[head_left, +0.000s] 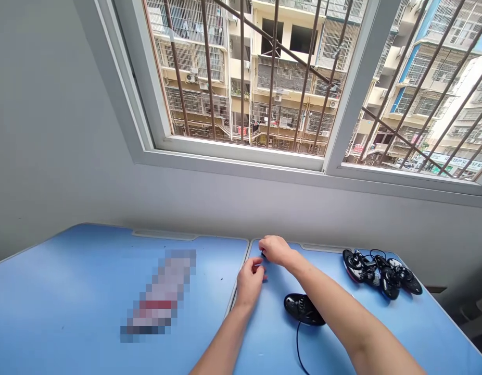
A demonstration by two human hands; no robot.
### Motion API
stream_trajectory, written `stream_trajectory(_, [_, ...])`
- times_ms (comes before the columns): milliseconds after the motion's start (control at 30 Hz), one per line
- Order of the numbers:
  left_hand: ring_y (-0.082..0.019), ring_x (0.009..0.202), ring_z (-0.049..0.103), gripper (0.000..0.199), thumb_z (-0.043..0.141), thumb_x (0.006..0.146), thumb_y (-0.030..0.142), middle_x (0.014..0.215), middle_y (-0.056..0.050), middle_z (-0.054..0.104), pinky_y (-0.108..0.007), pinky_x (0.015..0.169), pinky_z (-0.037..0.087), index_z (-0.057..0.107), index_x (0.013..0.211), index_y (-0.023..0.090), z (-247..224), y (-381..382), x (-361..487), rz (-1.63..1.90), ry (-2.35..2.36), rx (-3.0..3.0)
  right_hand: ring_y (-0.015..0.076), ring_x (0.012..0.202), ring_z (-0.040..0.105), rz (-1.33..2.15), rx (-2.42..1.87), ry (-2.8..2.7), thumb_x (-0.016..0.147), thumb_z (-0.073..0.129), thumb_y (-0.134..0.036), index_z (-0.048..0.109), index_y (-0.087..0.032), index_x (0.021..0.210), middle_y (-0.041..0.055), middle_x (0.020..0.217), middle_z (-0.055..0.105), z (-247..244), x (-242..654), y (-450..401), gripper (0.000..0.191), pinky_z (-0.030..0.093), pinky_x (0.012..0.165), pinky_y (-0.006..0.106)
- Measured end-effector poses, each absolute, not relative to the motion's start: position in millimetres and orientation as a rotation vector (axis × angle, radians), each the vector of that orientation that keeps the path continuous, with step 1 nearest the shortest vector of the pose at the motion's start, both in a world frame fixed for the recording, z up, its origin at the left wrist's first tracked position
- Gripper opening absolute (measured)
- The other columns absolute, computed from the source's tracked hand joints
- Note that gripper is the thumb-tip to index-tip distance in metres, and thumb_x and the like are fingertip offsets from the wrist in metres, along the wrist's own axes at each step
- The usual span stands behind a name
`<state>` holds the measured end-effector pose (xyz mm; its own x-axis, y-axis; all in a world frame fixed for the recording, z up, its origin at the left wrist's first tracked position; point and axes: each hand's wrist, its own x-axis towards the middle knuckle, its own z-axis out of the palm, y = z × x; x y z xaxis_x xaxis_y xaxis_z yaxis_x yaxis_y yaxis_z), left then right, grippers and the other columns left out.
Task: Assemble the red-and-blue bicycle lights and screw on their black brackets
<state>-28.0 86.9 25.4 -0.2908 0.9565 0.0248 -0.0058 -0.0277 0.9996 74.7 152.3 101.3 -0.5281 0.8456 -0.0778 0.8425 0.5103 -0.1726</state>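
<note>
Black object (263, 255): one, clamped in right grip (277, 249); left grip (249, 284) apart; one controller (299, 308) nearby.

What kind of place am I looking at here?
Probably a room in a built-up neighbourhood, perhaps a small workspace or home. A blue tabletop bearing black game controllers stands by a barred window, and apartment-like buildings rise outside.

Room, indoor; home or small workroom, cannot tell which. White-framed window (241, 154), upper centre, with brown bars (272, 78); apartment block (295, 15) outside, caged balconies (186, 21). Grey wall (41, 114), left. Blue tabletops (88, 291), adjoining, lower frame.
</note>
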Motion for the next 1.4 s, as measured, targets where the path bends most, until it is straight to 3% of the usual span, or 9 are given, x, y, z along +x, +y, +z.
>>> stream_trajectory(267, [-0.019, 0.055, 0.066, 0.025, 0.059, 0.06, 0.031, 0.065, -0.001, 0.067, -0.031, 0.057, 0.055, 0.064, 0.081, 0.017, 23.1, 90.9, -30.2, 1.427, 1.408, 1.107, 0.0207, 0.1, 0.063, 0.263, -1.511, -2.617, 0.095, 0.057, -0.031, 0.058, -0.018, 0.118, 0.0079, 0.12, 0.061, 138.0, 98.4, 142.7, 0.026, 0.054, 0.085, 0.041])
stream_trajectory(467, [-0.023, 0.07, 0.067, 0.031, 0.06, 0.059, 0.042, 0.073, -0.003, 0.069, -0.031, 0.062, 0.055, 0.066, 0.079, 0.019, 33.4, 89.3, -31.4, 1.363, 1.371, 1.242, 0.0145, 0.092, 0.064, 0.275, -1.646, -2.471, 0.091, 0.06, -0.021, 0.066, -0.02, 0.108, 0.0017, 0.104, 0.07, 167.4, 170.9, 97.7, 0.018, 0.045, 0.077, 0.022])
stream_trajectory(667, [-0.024, 0.071, 0.065, 0.028, 0.065, 0.061, 0.044, 0.08, -0.004, 0.072, -0.034, 0.071, 0.053, 0.071, 0.077, 0.022, 51.6, 71.3, -18.4, 1.239, 1.323, 1.461, 0.0197, 0.083, 0.067, 0.323, -1.946, -2.387, 0.084, 0.066, -0.023, 0.071, -0.018, 0.096, 0.0056, 0.089, 0.074, 140.6, 232.7, 27.5, 0.014, 0.038, 0.064, 0.024])
stream_trajectory(733, [-0.026, 0.081, 0.066, 0.027, 0.067, 0.061, 0.044, 0.089, -0.005, 0.073, -0.034, 0.078, 0.053, 0.073, 0.078, 0.023, 57.2, 62.5, -11.9, 1.178, 1.258, 1.559, 0.0211, 0.084, 0.067, 0.314, -2.04, -2.357, 0.085, 0.063, -0.02, 0.072, -0.017, 0.094, 0.0077, 0.088, 0.074, 125.5, 241.4, 9.6, 0.013, 0.037, 0.064, 0.025])
stream_trajectory(867, [-0.029, 0.107, 0.06, 0.032, 0.066, 0.071, 0.038, 0.109, -0.006, 0.07, -0.037, 0.093, 0.049, 0.072, 0.099, 0.026, 65.7, 45.6, -3.5, 0.916, 0.974, 1.97, 0.0233, 0.086, 0.068, 0.267, -2.199, -2.279, 0.091, 0.057, -0.027, 0.07, -0.016, 0.095, 0.011, 0.09, 0.073, 100.9, 242.0, -9.4, 0.018, 0.038, 0.064, 0.026])
stream_trajectory(1033, [-0.031, 0.111, 0.056, 0.056, 0.07, 0.065, 0.024, 0.12, -0.009, 0.063, -0.041, 0.096, 0.046, 0.06, 0.121, 0.024, 63.2, 34.8, 1.2, 0.68, 0.855, 2.263, 0.0263, 0.09, 0.067, 0.17, -2.317, -2.191, 0.093, 0.054, -0.035, 0.066, -0.016, 0.104, 0.0149, 0.103, 0.069, 85.6, 228.6, -7.6, 0.025, 0.041, 0.068, 0.029])
stream_trajectory(1200, [-0.029, 0.103, 0.057, 0.049, 0.06, 0.072, 0.017, 0.113, -0.009, 0.064, -0.041, 0.09, 0.047, 0.056, 0.121, 0.022, 59.5, 32.4, 4.7, 0.674, 0.891, 2.359, 0.0243, 0.083, 0.067, 0.142, -2.333, -2.243, 0.091, 0.054, -0.017, 0.066, -0.018, 0.097, 0.0132, 0.097, 0.068, 78.5, 225.6, -2.8, 0.013, 0.039, 0.064, 0.027])
stream_trajectory(1400, [-0.027, 0.101, 0.056, 0.045, 0.058, 0.073, 0.014, 0.113, -0.007, 0.064, -0.041, 0.091, 0.045, 0.055, 0.117, 0.024, 61.1, 29.2, 5.9, 0.668, 0.839, 2.395, 0.0242, 0.082, 0.066, 0.098, -2.327, -2.334, 0.085, 0.048, 0.0, 0.066, -0.018, 0.092, 0.0139, 0.093, 0.067, 76.4, 228.8, -3.6, 0.026, 0.033, 0.06, 0.027])
